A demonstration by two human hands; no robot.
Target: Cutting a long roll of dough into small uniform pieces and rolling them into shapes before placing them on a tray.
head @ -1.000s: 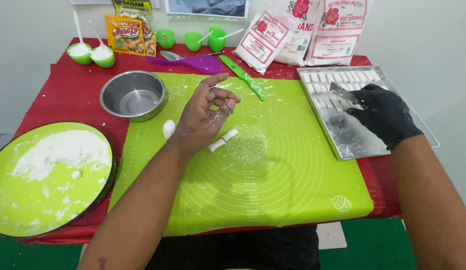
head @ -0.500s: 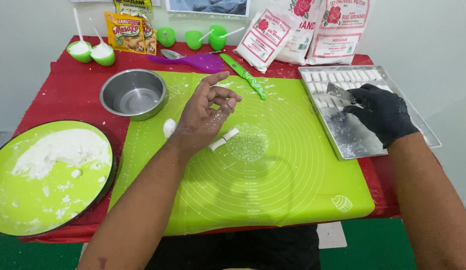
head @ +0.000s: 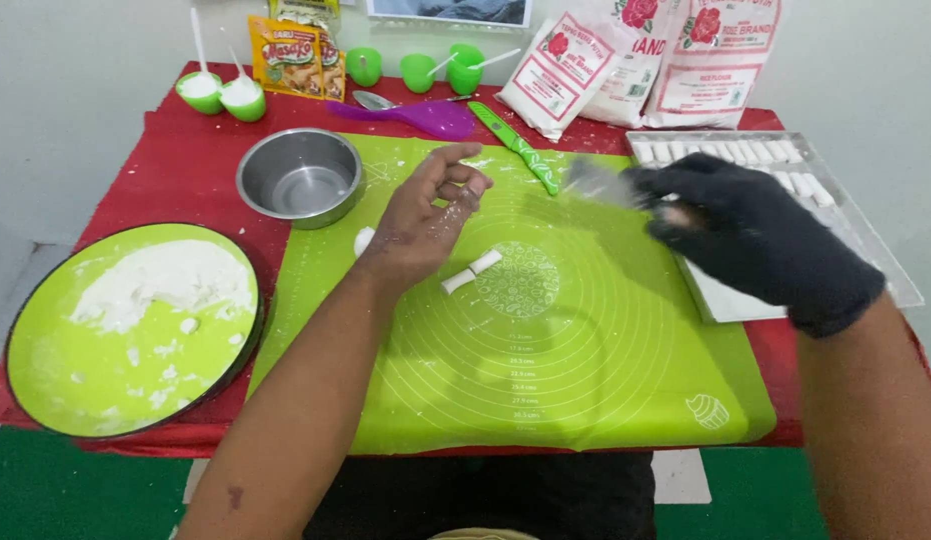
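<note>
1. Dough stick: a small white piece lying on the green mat, near the mat's middle, just right of the left hand. A second white lump lies on the mat at that hand's left edge.
2. The left hand is bare and floury; it hovers over the mat with its fingers loosely curled and grasps nothing.
3. The right hand wears a black glove. It is blurred, above the mat's right edge and the tray, and pinches a thin clear scraper that sticks out to the left.
4. The tray holds a row of white sticks along its far side.
5. Far left of the mat stands a steel bowl; near left is a green plate with flour.
6. A green knife and a purple spoon lie at the far edge.
</note>
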